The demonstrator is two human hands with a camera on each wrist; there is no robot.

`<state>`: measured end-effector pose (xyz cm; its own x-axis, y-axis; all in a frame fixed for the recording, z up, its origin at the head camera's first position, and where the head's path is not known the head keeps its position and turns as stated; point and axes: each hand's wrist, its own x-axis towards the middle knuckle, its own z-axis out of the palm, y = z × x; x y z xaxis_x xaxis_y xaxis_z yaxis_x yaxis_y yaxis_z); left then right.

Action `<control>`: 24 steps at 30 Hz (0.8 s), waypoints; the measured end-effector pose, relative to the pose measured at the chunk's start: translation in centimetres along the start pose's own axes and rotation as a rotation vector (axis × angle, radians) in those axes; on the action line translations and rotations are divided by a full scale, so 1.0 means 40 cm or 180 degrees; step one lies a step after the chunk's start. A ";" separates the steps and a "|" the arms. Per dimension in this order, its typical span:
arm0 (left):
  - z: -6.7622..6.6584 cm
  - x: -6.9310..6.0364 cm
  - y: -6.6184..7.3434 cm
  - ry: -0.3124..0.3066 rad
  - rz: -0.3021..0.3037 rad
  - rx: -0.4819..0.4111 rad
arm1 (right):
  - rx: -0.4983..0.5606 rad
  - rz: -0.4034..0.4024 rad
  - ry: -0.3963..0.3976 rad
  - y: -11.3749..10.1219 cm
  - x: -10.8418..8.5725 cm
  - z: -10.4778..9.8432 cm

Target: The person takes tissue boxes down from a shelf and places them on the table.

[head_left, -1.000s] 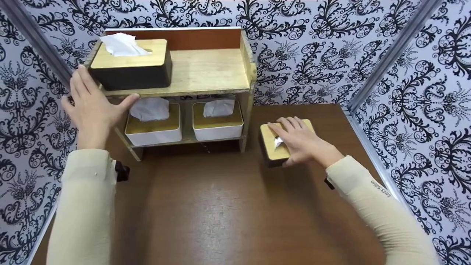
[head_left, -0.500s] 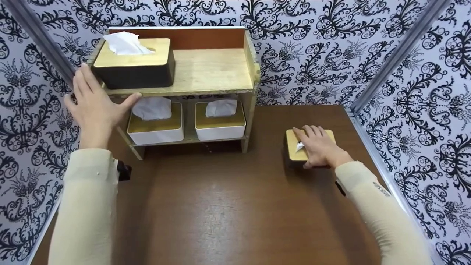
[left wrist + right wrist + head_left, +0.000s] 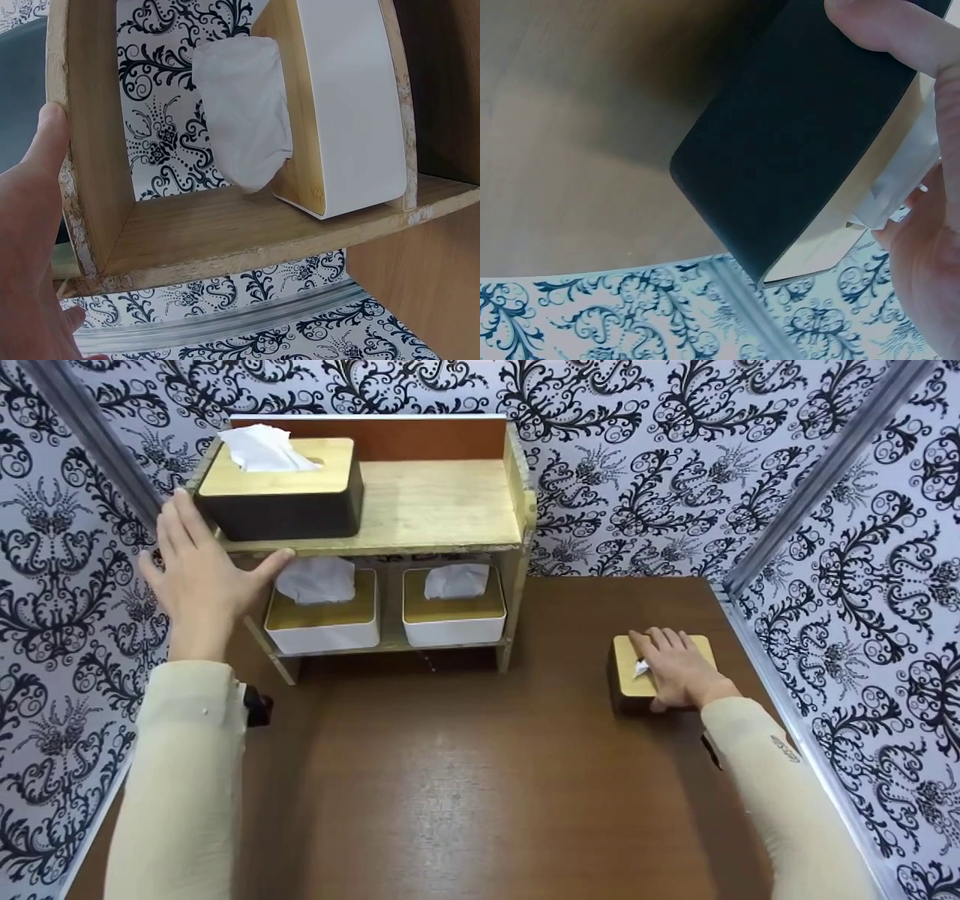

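A patterned wall [image 3: 600,442] rises behind the shelf, and a brown desk [image 3: 450,780] spreads under it and in front. The shelf [image 3: 442,502] itself has two levels and a reddish back strip along the top. At the left end of the shelf's top board stands a large dark box [image 3: 289,517] with a pale wooden lid. On the shelf's lower level, side by side and slightly apart, are the left white box [image 3: 326,636] and the right white box [image 3: 456,630], both with wooden lids.

The small dark box [image 3: 631,686] is over the desk, well to the right of the shelf, lid up; whether its base touches the desk cannot be told. It lies under the right hand [image 3: 679,671], between thumb and fingers. These fingers grip it across its width: the thumb presses the dark near side, the others reach over the lid to the far edge.

At the shelf's left end, the left hand [image 3: 201,581] has its fingers spread and straight along the side, thumb touching the top board's front edge. A white tissue [image 3: 266,448] pokes from the large dark box, and a smaller tuft [image 3: 641,668] from the gripped one.
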<state>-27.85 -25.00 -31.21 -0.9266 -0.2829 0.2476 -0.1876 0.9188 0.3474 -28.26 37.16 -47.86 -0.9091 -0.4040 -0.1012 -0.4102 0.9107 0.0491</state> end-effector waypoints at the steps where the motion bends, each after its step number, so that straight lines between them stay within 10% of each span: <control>1: 0.000 0.000 0.000 -0.0006 -0.0003 0.0006 | 0.0011 0.0014 -0.0013 0.006 -0.002 0.002; 24: -0.005 -0.001 0.008 -0.0064 -0.0052 0.0053 | 0.0217 -0.0002 -0.0028 0.071 -0.043 0.055</control>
<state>-27.79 -24.73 -30.95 -0.9297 -0.2926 0.2236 -0.2081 0.9185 0.3363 -27.68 40.64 -49.72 -0.9081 -0.4041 -0.1101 -0.4046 0.9143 -0.0187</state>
